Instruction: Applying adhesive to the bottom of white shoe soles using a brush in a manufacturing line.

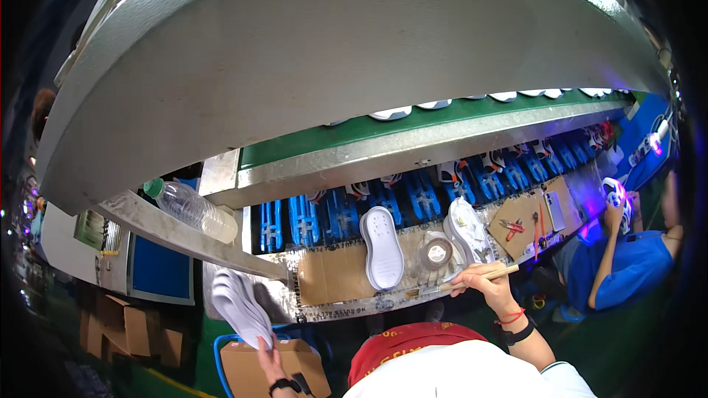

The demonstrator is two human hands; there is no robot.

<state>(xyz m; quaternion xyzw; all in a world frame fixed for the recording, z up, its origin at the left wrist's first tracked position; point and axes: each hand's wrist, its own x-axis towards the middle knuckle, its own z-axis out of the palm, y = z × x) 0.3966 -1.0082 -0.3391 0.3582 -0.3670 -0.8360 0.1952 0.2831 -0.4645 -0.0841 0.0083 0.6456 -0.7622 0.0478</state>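
While the right hand [487,280] fingers grip a brush [472,280], left hand [269,357] fingers pinch white insoles [240,306] above a brown carton [251,368].

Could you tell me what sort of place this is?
Most likely a shoe factory assembly line: a green conveyor belt carries soles, blue shoe holders run beside the bench, and the right hand holds a brush by a white shoe.

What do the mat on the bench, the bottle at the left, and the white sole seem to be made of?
The mat looks like plain brown cardboard, matte, with cut edges. The bottle seems to be clear thin plastic, glossy, with a green cap. The white sole appears to be moulded rubber or foam, smooth, with small holes; which of the two cannot be told.
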